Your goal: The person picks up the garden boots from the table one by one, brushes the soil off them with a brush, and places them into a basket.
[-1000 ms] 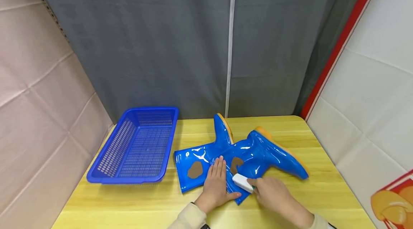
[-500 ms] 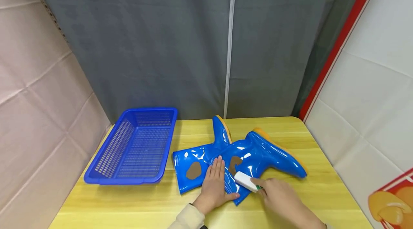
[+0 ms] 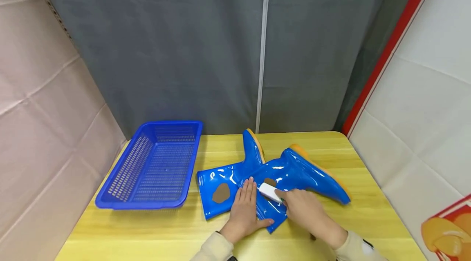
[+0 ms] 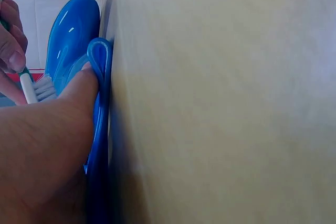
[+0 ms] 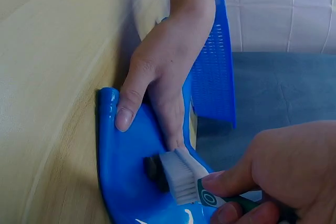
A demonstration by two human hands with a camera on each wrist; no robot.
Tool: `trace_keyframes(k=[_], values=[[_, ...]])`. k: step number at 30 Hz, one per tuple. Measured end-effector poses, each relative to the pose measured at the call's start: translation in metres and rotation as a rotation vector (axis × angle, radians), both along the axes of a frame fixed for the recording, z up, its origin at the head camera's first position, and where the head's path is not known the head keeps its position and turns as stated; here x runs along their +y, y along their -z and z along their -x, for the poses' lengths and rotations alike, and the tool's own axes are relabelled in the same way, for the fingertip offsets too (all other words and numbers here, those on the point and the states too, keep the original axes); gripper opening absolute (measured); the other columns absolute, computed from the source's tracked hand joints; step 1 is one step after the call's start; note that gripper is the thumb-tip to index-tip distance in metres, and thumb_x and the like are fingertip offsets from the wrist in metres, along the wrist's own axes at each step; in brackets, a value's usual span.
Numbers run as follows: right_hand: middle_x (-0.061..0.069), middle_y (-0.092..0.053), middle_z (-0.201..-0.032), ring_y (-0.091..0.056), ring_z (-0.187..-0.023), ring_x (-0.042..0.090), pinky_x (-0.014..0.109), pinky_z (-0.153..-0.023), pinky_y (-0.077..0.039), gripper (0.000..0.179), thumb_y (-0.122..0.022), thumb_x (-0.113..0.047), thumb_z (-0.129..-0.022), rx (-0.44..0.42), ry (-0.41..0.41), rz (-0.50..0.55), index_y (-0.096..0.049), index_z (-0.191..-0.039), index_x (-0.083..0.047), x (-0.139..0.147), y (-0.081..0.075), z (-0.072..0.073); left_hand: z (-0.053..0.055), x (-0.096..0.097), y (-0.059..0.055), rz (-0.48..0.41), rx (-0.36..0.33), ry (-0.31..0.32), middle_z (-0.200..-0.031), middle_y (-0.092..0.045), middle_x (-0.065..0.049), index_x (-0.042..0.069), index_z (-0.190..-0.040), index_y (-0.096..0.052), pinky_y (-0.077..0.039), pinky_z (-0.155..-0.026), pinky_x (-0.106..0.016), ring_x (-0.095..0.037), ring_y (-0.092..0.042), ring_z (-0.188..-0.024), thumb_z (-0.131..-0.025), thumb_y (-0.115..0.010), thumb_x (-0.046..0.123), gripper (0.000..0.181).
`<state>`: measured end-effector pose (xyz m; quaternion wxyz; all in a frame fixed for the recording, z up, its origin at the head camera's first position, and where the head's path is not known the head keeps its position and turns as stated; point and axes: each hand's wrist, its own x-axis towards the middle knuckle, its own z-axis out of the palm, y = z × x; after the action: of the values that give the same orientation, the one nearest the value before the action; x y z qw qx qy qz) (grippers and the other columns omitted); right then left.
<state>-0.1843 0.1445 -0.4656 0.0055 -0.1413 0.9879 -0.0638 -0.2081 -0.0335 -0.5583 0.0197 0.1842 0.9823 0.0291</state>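
Observation:
Two shiny blue rain boots lie crossed on their sides on the table. The nearer boot [image 3: 316, 177] overlaps the other boot [image 3: 254, 152], whose shaft bears a brown patch [image 3: 221, 193]. My left hand [image 3: 243, 214] presses flat across the shafts, fingers straight and thumb near the upper boot's opening. My right hand [image 3: 303, 208] grips the green handle of a white-headed scrub brush [image 3: 270, 192]. In the right wrist view, the brush's white bristles [image 5: 178, 179] meet a dark patch [image 5: 156, 173] on the upper boot; the head partly hides that patch.
A blue perforated plastic basket [image 3: 189, 179] stands on the left of the wooden table [image 3: 147, 232]. A small dark brown piece [image 3: 312, 237] shows beside my right wrist. A grey curtain [image 3: 184, 69] closes off the back, with pale cloth walls at both sides.
My right hand has moved the brush forward and left, from the lower shaft onto the upper boot's brown patch. A small brown piece now shows by the right wrist. My left hand stays put.

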Motion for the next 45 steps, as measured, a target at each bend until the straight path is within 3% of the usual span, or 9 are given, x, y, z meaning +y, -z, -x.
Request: trace_keyframes(k=[4,11,15,20,23,29,35,42,45], values=[[-0.006,-0.047,-0.052,-0.036,-0.044,0.008,0.017,-0.040,-0.023,0.032,-0.065,-0.018,-0.087,-0.019,-0.004,0.003,-0.067,-0.118,-0.026,-0.001,0.002,-0.005,0.001,0.001,0.003,0.002,0.002,0.009,-0.162,-0.003,-0.009,0.009,-0.153,-0.009,-0.019,-0.121,-0.045,-0.027,-0.006,-0.151,-0.066,-0.039,0.091,0.123],[-0.004,-0.060,-0.062,-0.040,-0.047,0.009,0.018,-0.043,-0.030,0.030,-0.065,-0.018,-0.087,-0.074,-0.007,0.009,-0.068,-0.116,-0.025,0.003,0.001,-0.018,0.001,0.002,0.004,0.032,0.002,0.002,-0.162,0.000,-0.009,0.010,-0.153,-0.006,-0.017,-0.122,-0.043,-0.026,-0.003,-0.151,-0.066,-0.031,0.092,0.122],[-0.007,-0.045,-0.053,-0.038,-0.048,0.009,0.019,-0.048,-0.030,0.031,-0.066,-0.020,-0.087,-0.115,0.017,-0.008,-0.067,-0.117,-0.026,0.006,0.003,-0.025,0.000,-0.001,0.002,0.031,-0.007,-0.003,-0.162,-0.001,-0.010,0.009,-0.152,-0.008,-0.017,-0.122,-0.044,-0.027,-0.004,-0.151,-0.066,-0.035,0.091,0.123],[-0.007,-0.056,-0.065,-0.043,-0.058,0.009,0.024,-0.059,-0.043,0.032,-0.065,-0.020,-0.088,-0.165,0.073,0.009,-0.066,-0.119,-0.025,0.012,0.004,-0.035,0.000,-0.003,0.005,0.004,-0.014,0.008,-0.162,0.000,-0.009,0.009,-0.153,-0.008,-0.018,-0.121,-0.045,-0.027,-0.004,-0.151,-0.066,-0.036,0.091,0.122],[-0.007,-0.061,-0.071,-0.044,-0.060,0.009,0.025,-0.060,-0.046,0.032,-0.064,-0.022,-0.089,-0.147,0.086,0.019,-0.065,-0.121,-0.026,0.013,0.008,-0.038,-0.001,-0.004,0.008,-0.001,-0.018,0.006,-0.162,0.003,-0.009,0.010,-0.153,-0.005,-0.017,-0.122,-0.045,-0.027,-0.002,-0.151,-0.067,-0.034,0.091,0.122],[-0.004,-0.060,-0.069,-0.040,-0.051,0.008,0.020,-0.048,-0.036,0.033,-0.063,-0.026,-0.090,-0.011,0.078,-0.025,-0.063,-0.122,-0.033,0.008,0.018,-0.033,-0.001,-0.004,0.004,0.016,0.014,0.005,-0.162,0.000,-0.010,0.009,-0.153,-0.006,-0.019,-0.121,-0.045,-0.027,-0.003,-0.151,-0.067,-0.034,0.091,0.122],[-0.001,-0.063,-0.072,-0.036,-0.047,0.008,0.019,-0.044,-0.029,0.032,-0.067,-0.029,-0.086,0.078,0.041,-0.111,-0.065,-0.116,-0.037,0.006,0.014,-0.023,-0.001,-0.003,0.001,0.016,0.034,-0.001,-0.162,-0.004,-0.010,0.009,-0.152,-0.010,-0.021,-0.121,-0.043,-0.027,-0.007,-0.151,-0.065,-0.035,0.092,0.123],[0.005,-0.070,-0.094,-0.047,-0.054,0.011,0.023,-0.052,-0.047,0.043,-0.071,-0.029,-0.083,0.060,0.006,-0.120,-0.061,-0.124,-0.035,0.002,0.011,-0.013,-0.002,-0.003,0.001,0.001,0.052,-0.005,-0.162,-0.006,-0.010,0.008,-0.152,-0.011,-0.022,-0.120,-0.043,-0.026,-0.009,-0.150,-0.065,-0.038,0.091,0.124],[0.006,-0.070,-0.096,-0.053,-0.058,0.012,0.026,-0.054,-0.052,0.042,-0.070,-0.029,-0.084,0.075,-0.016,-0.104,-0.061,-0.125,-0.033,0.000,0.014,-0.007,-0.002,-0.002,0.000,-0.001,0.054,-0.007,-0.162,-0.007,-0.011,0.008,-0.152,-0.013,-0.023,-0.120,-0.043,-0.027,-0.010,-0.150,-0.065,-0.038,0.091,0.123]])
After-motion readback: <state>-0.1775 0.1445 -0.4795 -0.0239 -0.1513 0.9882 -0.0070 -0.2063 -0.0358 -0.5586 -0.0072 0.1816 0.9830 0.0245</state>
